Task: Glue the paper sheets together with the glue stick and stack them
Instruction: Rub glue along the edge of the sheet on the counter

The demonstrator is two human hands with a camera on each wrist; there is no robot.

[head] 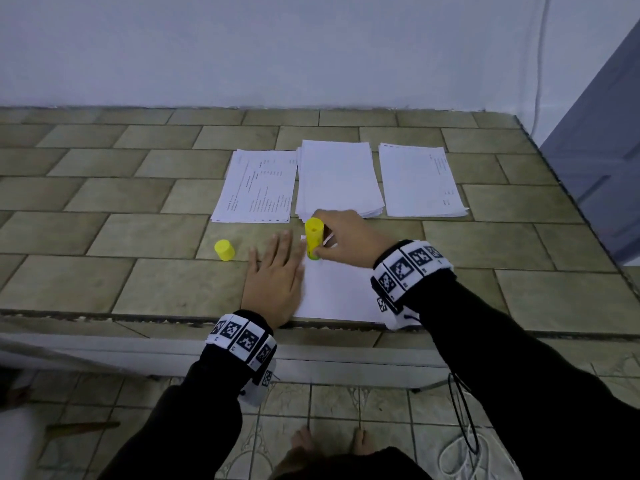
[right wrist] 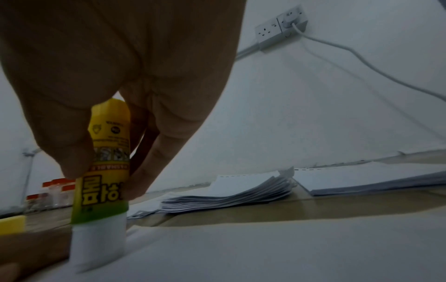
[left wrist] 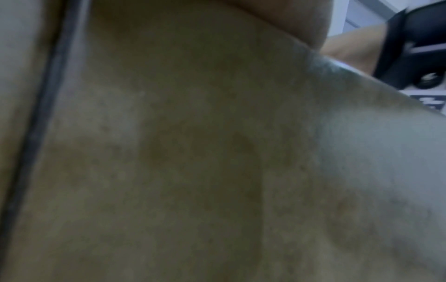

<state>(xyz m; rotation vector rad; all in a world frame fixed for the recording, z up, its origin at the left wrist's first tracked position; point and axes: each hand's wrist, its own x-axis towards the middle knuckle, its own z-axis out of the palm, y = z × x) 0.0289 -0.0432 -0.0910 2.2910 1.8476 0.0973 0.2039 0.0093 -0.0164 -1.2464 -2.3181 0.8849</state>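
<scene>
glue stick [head: 313, 238], yellow with a green band near its lower end, stood almost upright with its white glue end pressed on the far left corner of a blank paper sheet [head: 341, 289] that lay at the near edge of the tiled table [head: 138, 202]. right hand [head: 343, 237] clamped the stick between thumb and fingers; in the right wrist view the fingers [right wrist: 154, 158] curled round the printed barrel [right wrist: 106, 171] above the white glue. left hand [head: 275, 278] lay flat, fingers straight and together, palm down on the sheet's left edge and the table beside it. yellow cap [head: 224, 250] stood on the table, left of the left hand and apart from it. beyond the hands lay three paper piles side by side: a printed pile [head: 258, 187] at left, a thicker blank stack [head: 339, 180] in the middle, a printed pile [head: 420, 181] at right. left wrist view was blurred, showing only table surface.
</scene>
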